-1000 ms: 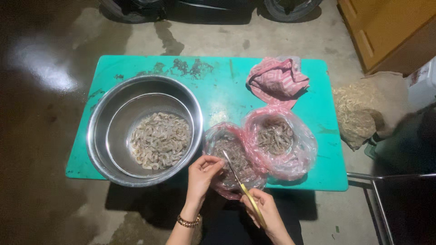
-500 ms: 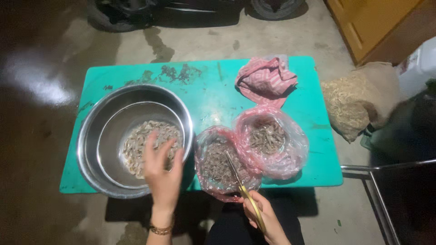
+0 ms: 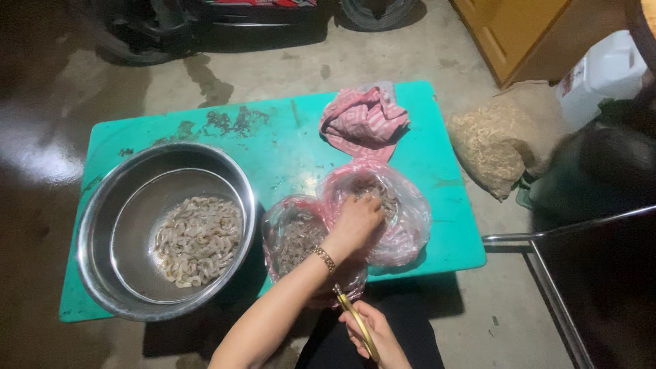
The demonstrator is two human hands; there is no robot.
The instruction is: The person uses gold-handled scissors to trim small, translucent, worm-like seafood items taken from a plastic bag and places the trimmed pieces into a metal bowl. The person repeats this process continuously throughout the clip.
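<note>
Head view: the left hand (image 3: pixel 357 222) is plunged into the right-hand pink bag of shrimp (image 3: pixel 383 212) on the green table (image 3: pixel 287 147), its fingers curled down and hidden, so the grip cannot be told. Yellow-handled scissors (image 3: pixel 355 321) are clasped in the right hand (image 3: pixel 374 335); one shrimp is best pinched singly, blades kept pointed away.

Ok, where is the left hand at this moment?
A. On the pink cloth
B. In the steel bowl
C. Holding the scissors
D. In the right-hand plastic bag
D: the left hand reaches into the right-hand plastic bag, fingers down among its contents.
</note>
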